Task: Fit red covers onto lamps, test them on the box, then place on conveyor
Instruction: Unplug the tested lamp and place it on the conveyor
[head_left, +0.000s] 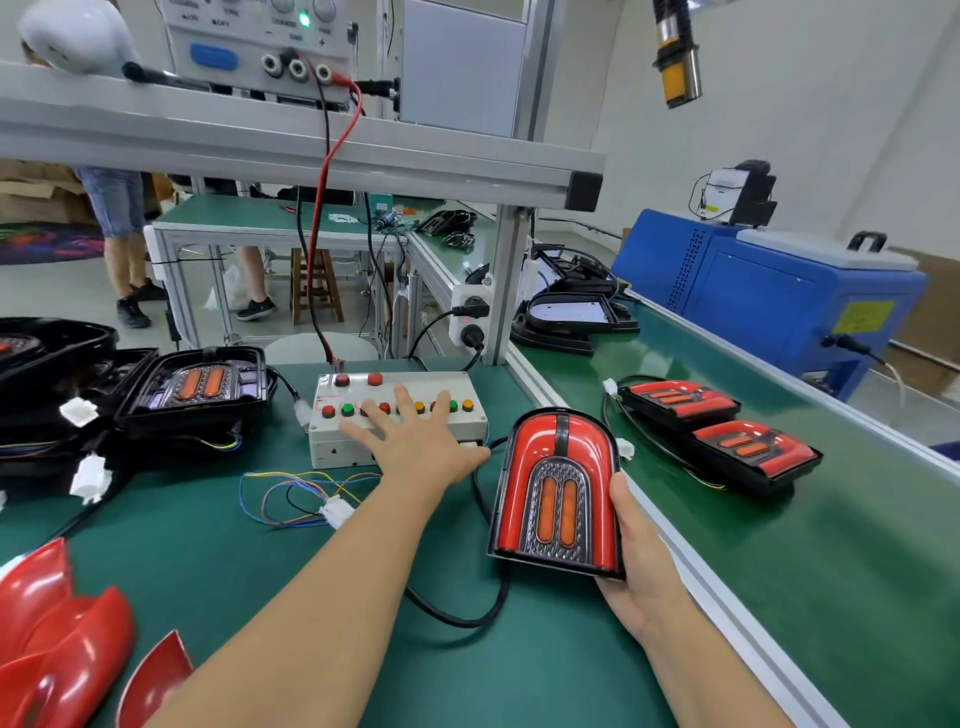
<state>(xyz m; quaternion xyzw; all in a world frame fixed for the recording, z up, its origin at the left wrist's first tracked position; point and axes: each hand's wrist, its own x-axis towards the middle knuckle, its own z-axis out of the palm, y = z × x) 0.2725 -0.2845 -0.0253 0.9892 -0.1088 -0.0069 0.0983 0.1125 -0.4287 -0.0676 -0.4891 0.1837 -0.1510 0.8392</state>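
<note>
Right hand (641, 561) grips the red-covered, arch-shaped plastic lamp (558, 488) by its right edge, propped on the green mat. Left hand (415, 441), fingers spread flat, presses the grey button box (400, 415). Lamp likely light, rigid, glossy-slippery; hold by the black rim.

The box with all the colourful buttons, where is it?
The button box sits mid-table in the head view, under the left hand, left of the lamp held in the right hand.
</note>
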